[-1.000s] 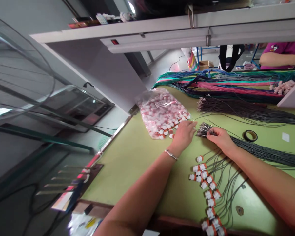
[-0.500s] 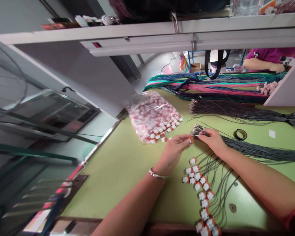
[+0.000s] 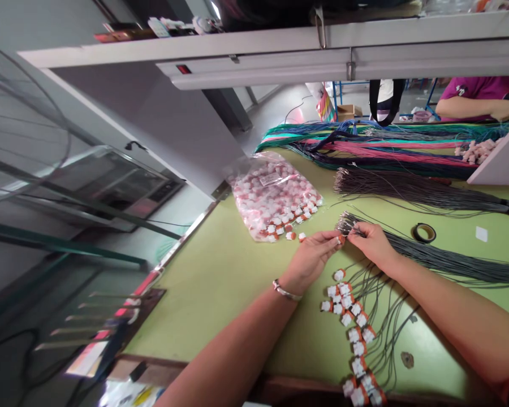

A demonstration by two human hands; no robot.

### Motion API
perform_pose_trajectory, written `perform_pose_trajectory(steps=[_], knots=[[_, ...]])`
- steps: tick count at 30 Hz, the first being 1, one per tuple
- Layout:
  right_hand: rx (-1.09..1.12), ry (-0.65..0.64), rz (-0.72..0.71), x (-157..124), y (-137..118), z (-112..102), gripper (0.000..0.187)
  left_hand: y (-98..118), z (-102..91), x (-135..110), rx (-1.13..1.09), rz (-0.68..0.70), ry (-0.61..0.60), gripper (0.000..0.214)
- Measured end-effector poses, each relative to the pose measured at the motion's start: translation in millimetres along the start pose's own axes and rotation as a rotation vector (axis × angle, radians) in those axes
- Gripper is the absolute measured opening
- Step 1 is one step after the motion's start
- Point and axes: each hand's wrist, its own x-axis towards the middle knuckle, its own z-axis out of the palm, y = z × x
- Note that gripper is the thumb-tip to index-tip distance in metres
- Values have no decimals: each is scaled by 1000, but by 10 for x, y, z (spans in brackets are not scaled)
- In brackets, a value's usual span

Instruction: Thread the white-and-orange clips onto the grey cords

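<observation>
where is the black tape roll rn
In the head view, the black tape roll lies right of centre on the tabletop, between the far dark wire bundle and near dark wire bundle, right of the right hand.

Tape roll point(image 3: 415, 232) — beside it, white card point(image 3: 482, 234)

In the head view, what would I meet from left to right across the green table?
Filled transparent plastic bag, right hand, black ring-shaped tape roll, small flat white rectangular piece.
</observation>
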Motion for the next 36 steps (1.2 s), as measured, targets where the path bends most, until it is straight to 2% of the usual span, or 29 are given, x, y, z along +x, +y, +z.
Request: perform_pose_trajectory(steps=[2,4,6,9,10,12,15,18,20,24,31,36], knots=[[-17,-3,8,-1,11,5,17,-18,-6,0,48,29,3,21],[-25,-9,22,4,25,9,16,-26,-22,2,177,118,18,20],[-14,-29,49,19,38,9,16,-17,-48,6,429,313,9,13],[62,-78,104,56,53,-4,17,16,-87,16,881,700,-87,11],[93,-91,119,69,58,-11,18,25,-92,21,983,796,-120,15],[134,-116,144,90,67,-31,18,35,-80,31,1075,883,-161,20],[127,-155,140,99,64,-62,17,31,-23,40,982,813,-163,17],[74,-177,101,88,39,-82,18,15,26,41,773,621,-146,8],[48,-150,79,80,25,-87,18,-1,33,41,629,476,-104,1],[24,-57,48,72,50,-77,14,-31,19,43,421,265,4,12],[-281,-6,-31,33,109,-32,9,-18,15,47,285,175,46,18],[-416,-32,-63,27,70,-36,10,-6,42,32,347,203,23,15]])
